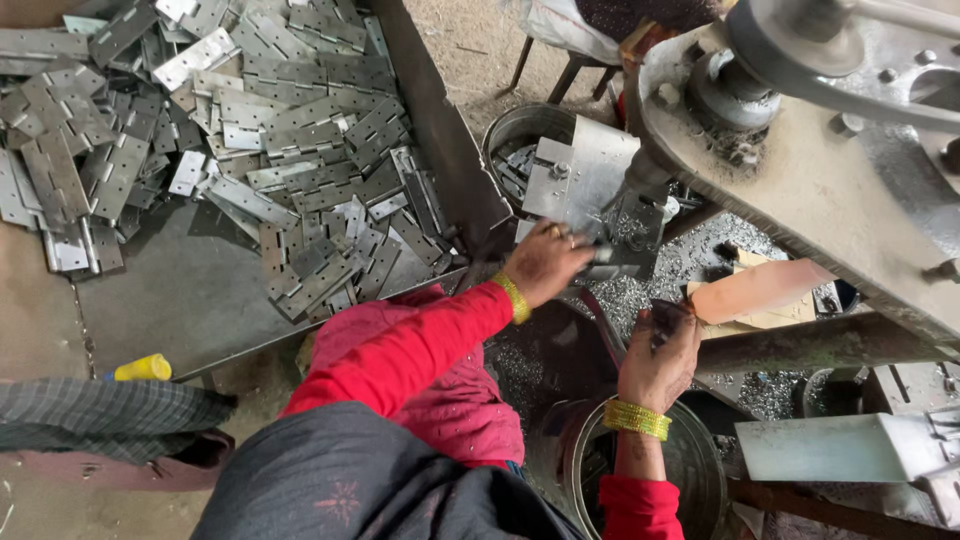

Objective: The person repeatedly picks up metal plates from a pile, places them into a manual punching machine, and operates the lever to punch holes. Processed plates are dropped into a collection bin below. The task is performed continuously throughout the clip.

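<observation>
I am not seeing any labels, signs or screens here. At about three o'clock, some torn brown cardboard (757, 292) is lying under the machine.

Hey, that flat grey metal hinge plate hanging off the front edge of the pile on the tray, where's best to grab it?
Probably by its overhanging end. The flat grey metal hinge plate lies at the pile's near edge on the dark metal tray, with bare tray below it. Come from that near side and pinch across its thin faces; its far end seems tucked under neighbouring plates.
</observation>
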`<state>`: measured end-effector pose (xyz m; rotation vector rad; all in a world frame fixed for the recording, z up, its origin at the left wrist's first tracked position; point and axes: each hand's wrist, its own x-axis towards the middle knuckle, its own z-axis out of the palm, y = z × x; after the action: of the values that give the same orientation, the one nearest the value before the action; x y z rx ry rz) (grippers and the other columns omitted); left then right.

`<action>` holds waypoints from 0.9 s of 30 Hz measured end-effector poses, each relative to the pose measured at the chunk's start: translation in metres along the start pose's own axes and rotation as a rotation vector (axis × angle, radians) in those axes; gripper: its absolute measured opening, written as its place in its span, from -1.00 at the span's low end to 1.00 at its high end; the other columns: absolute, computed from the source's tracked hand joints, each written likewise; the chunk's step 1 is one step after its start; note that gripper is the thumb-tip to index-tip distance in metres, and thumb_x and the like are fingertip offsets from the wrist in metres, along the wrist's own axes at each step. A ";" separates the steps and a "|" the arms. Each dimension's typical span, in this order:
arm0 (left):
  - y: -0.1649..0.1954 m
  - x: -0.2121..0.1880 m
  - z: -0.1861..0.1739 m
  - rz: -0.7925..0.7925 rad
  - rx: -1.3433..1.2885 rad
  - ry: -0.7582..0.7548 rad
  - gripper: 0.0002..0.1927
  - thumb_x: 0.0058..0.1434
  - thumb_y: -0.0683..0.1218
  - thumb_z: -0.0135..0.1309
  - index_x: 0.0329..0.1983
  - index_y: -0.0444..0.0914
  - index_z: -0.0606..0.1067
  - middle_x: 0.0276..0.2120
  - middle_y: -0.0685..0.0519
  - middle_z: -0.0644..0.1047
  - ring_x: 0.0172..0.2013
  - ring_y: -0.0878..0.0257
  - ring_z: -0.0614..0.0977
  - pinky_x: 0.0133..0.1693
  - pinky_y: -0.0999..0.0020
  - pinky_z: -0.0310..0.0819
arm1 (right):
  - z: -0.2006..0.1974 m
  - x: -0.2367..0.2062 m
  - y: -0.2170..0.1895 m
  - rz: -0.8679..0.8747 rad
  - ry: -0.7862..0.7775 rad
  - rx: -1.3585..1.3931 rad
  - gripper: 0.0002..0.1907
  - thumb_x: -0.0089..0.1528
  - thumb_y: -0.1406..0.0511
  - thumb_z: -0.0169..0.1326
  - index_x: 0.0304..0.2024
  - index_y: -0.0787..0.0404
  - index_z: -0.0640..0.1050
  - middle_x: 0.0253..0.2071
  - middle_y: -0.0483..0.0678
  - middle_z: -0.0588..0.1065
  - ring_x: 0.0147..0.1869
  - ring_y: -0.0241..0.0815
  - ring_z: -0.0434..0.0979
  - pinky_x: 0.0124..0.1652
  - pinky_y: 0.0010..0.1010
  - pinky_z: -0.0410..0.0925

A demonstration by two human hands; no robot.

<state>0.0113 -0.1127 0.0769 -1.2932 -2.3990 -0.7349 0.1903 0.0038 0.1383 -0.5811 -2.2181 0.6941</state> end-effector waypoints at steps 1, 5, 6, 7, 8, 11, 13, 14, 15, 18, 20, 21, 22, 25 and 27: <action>0.003 0.011 0.000 -0.178 -0.108 -0.026 -0.57 0.19 -0.13 0.10 0.16 -0.16 0.47 -0.20 -0.03 0.63 -0.13 0.04 0.64 0.21 0.02 0.36 | 0.000 0.000 -0.001 0.009 0.002 -0.018 -0.75 0.31 0.32 0.20 -0.03 0.35 0.52 -0.05 0.14 0.53 -0.01 0.15 0.57 -0.02 -0.09 0.37; 0.009 0.049 0.003 -0.677 -0.374 -0.022 -0.60 0.21 -0.10 0.14 0.09 -0.34 0.46 -0.10 -0.17 0.63 -0.13 -0.05 0.65 0.05 0.02 0.53 | -0.002 0.000 -0.003 0.027 -0.029 -0.010 -0.75 0.31 0.32 0.17 -0.02 0.35 0.52 -0.05 0.15 0.53 -0.01 0.15 0.58 -0.01 -0.09 0.37; 0.008 0.053 0.003 -0.676 -0.374 0.002 -0.56 0.28 -0.14 0.05 0.22 -0.34 0.40 0.01 -0.25 0.55 -0.11 -0.09 0.65 0.04 0.01 0.51 | -0.003 0.001 -0.003 0.020 -0.031 -0.013 -0.74 0.32 0.31 0.18 -0.01 0.35 0.52 -0.05 0.15 0.54 0.00 0.16 0.58 -0.01 -0.08 0.37; 0.009 0.053 0.003 -0.672 -0.374 0.028 -0.52 0.35 -0.17 -0.04 0.34 -0.33 0.35 0.13 -0.33 0.46 -0.08 -0.14 0.65 0.04 0.00 0.50 | -0.004 0.001 -0.004 0.012 -0.030 -0.015 -0.73 0.32 0.30 0.18 -0.01 0.35 0.53 -0.04 0.16 0.54 0.00 0.16 0.58 -0.01 -0.08 0.37; 0.010 0.051 0.002 -0.662 -0.370 0.055 -0.47 0.42 -0.20 -0.14 0.46 -0.32 0.29 0.25 -0.40 0.38 -0.06 -0.18 0.64 0.04 -0.01 0.48 | -0.004 0.002 -0.004 0.003 -0.023 -0.015 -0.72 0.32 0.29 0.18 0.00 0.35 0.53 -0.04 0.16 0.55 0.01 0.17 0.57 -0.01 -0.07 0.37; 0.022 0.033 0.002 -0.411 0.133 -0.015 -0.58 0.36 -0.06 -0.07 0.20 -0.39 0.38 0.38 -0.26 0.27 0.32 -0.17 0.37 0.23 -0.04 0.18 | -0.005 0.002 -0.006 0.015 -0.025 -0.024 -0.70 0.31 0.27 0.19 0.01 0.36 0.53 -0.05 0.16 0.57 0.01 0.19 0.58 0.00 -0.05 0.36; 0.037 0.016 0.008 -0.292 0.279 -0.466 -0.37 0.24 0.04 -0.05 0.32 -0.39 0.28 0.43 -0.26 0.14 0.40 -0.10 0.16 0.32 -0.03 -0.02 | -0.004 0.002 -0.009 0.045 -0.041 -0.064 -0.69 0.32 0.26 0.19 0.01 0.34 0.53 -0.05 0.16 0.58 0.00 0.21 0.58 -0.02 -0.03 0.37; 0.043 0.010 0.013 -0.230 0.346 -0.692 -0.26 0.18 0.09 -0.03 0.37 -0.38 0.22 0.46 -0.26 0.08 0.45 -0.07 0.06 0.36 -0.03 -0.13 | -0.003 0.002 -0.010 0.059 -0.051 -0.085 -0.69 0.32 0.25 0.19 0.01 0.34 0.53 -0.05 0.16 0.58 0.00 0.22 0.58 -0.02 -0.02 0.37; 0.046 0.007 0.020 -0.268 0.301 -0.643 -0.32 0.26 0.09 -0.11 0.37 -0.38 0.25 0.47 -0.25 0.10 0.46 -0.06 0.09 0.38 -0.04 -0.12 | -0.002 0.003 -0.010 0.061 -0.077 -0.117 -0.65 0.32 0.23 0.19 0.05 0.34 0.51 -0.05 0.17 0.58 -0.01 0.23 0.58 -0.03 -0.01 0.37; 0.043 0.010 0.043 -0.395 0.197 -0.435 -0.43 0.43 0.05 -0.29 0.37 -0.37 0.28 0.46 -0.20 0.18 0.47 -0.04 0.16 0.41 -0.08 -0.13 | 0.001 0.008 -0.007 0.072 -0.173 -0.214 -0.56 0.30 0.17 0.17 0.11 0.32 0.49 -0.06 0.17 0.58 -0.02 0.25 0.58 -0.05 0.01 0.37; 0.031 0.018 0.054 -0.505 0.169 -0.216 -0.46 0.42 -0.02 -0.32 0.39 -0.38 0.27 0.41 -0.15 0.23 0.44 0.00 0.19 0.41 -0.10 -0.15 | 0.003 0.012 0.004 0.086 -0.270 -0.273 -0.54 0.30 0.10 0.15 0.11 0.27 0.49 -0.06 0.16 0.59 0.00 0.24 0.60 -0.04 0.02 0.38; 0.024 0.022 0.057 -0.485 0.192 -0.235 -0.47 0.43 -0.03 -0.31 0.37 -0.39 0.27 0.41 -0.18 0.22 0.44 -0.02 0.18 0.40 -0.10 -0.16 | 0.006 0.012 0.013 0.100 -0.307 -0.298 -0.49 0.29 0.07 0.13 0.14 0.27 0.48 -0.05 0.18 0.59 0.00 0.26 0.59 -0.05 0.04 0.38; 0.018 0.024 0.057 -0.465 0.214 -0.255 -0.49 0.43 -0.04 -0.30 0.35 -0.40 0.27 0.42 -0.20 0.21 0.44 -0.03 0.17 0.39 -0.10 -0.16 | 0.008 0.009 0.024 0.114 -0.344 -0.322 -0.45 0.28 0.04 0.12 0.17 0.27 0.47 -0.04 0.21 0.59 0.00 0.29 0.59 -0.06 0.05 0.39; 0.011 0.025 0.047 -0.414 0.154 -0.342 -0.49 0.34 -0.07 -0.23 0.34 -0.32 0.30 0.44 -0.12 0.21 0.43 -0.03 0.18 0.38 -0.10 -0.13 | 0.023 -0.014 0.063 0.317 -0.526 -0.442 -0.33 0.27 -0.07 0.07 0.23 0.25 0.42 -0.05 0.29 0.58 0.01 0.34 0.59 -0.04 0.07 0.41; 0.015 0.022 0.035 -0.403 0.132 -0.379 -0.47 0.30 -0.08 -0.20 0.34 -0.29 0.32 0.44 -0.08 0.23 0.43 -0.02 0.18 0.38 -0.11 -0.11 | 0.036 -0.046 0.089 0.378 -0.634 -0.429 -0.35 0.26 -0.11 0.05 0.15 0.25 0.46 -0.05 0.32 0.57 0.05 0.36 0.57 -0.01 0.08 0.41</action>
<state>0.0106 -0.0711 0.0632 -0.9739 -3.0087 -0.4444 0.2099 0.0327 0.0381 -1.1426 -2.9194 0.6482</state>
